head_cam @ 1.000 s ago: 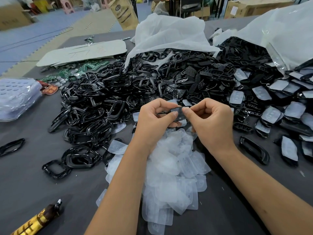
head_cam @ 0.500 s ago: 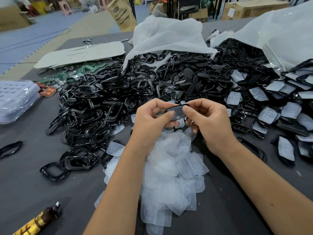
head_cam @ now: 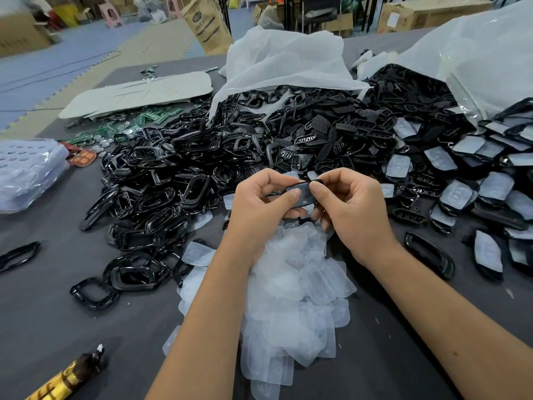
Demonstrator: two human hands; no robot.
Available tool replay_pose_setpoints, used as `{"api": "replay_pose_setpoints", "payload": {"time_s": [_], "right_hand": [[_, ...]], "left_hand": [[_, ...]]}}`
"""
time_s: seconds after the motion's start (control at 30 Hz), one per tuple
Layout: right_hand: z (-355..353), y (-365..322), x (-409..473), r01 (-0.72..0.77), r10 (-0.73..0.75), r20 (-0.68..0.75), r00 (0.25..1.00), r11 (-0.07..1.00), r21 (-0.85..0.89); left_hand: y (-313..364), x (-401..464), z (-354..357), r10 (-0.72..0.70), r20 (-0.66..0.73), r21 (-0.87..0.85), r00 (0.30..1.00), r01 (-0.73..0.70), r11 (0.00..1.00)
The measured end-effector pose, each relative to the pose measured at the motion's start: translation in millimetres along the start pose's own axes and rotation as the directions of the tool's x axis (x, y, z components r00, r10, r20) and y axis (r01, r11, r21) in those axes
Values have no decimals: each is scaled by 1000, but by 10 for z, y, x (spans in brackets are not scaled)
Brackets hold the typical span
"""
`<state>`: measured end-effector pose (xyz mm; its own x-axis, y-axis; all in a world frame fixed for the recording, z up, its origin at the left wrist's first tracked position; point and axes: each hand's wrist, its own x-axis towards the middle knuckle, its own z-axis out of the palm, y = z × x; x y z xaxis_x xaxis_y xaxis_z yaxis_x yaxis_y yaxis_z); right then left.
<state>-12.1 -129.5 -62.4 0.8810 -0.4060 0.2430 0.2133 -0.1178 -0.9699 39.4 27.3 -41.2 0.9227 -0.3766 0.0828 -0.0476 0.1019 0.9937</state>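
Observation:
My left hand (head_cam: pixel 259 203) and my right hand (head_cam: pixel 352 209) together hold one small black plastic frame with a translucent pad in it (head_cam: pixel 304 193), above the table's middle. Both thumbs press on its top face and the fingers curl underneath. Directly below my hands lies a heap of translucent white rubber pads (head_cam: pixel 291 293). A large pile of black plastic frames (head_cam: pixel 173 180) spreads to the left and behind. Black button inserts (head_cam: pixel 331 134) are heaped further back.
Frames fitted with pads (head_cam: pixel 467 194) lie at the right. Two white plastic bags (head_cam: pixel 285 62) spill parts at the back. Green circuit boards (head_cam: pixel 127 125), a grey card sheet (head_cam: pixel 138 93), a clear bag (head_cam: pixel 26 171) and a yellow-brown tube (head_cam: pixel 66 376) sit on the grey table (head_cam: pixel 43 307).
Both hands keep hold of the same frame and have barely shifted; the thumbs have slid slightly over its face.

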Motion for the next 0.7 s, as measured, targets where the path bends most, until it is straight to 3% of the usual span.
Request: {"api": "replay_pose_setpoints", "payload": {"time_s": [0.2, 0.5, 0.7], "right_hand": [[24, -17, -10, 24, -24, 28, 999, 999, -26], [-5, -52, -5, -62, 63, -8, 998, 996, 61], [26, -27, -16, 26, -29, -27, 999, 995, -93]], "left_hand": [[-1, 1, 0, 5, -23, 26, 1000, -4, 1000], [10, -6, -7, -3, 27, 10, 1000, 3, 1000], [8, -1, -11, -16, 22, 11, 1000, 16, 1000]]}}
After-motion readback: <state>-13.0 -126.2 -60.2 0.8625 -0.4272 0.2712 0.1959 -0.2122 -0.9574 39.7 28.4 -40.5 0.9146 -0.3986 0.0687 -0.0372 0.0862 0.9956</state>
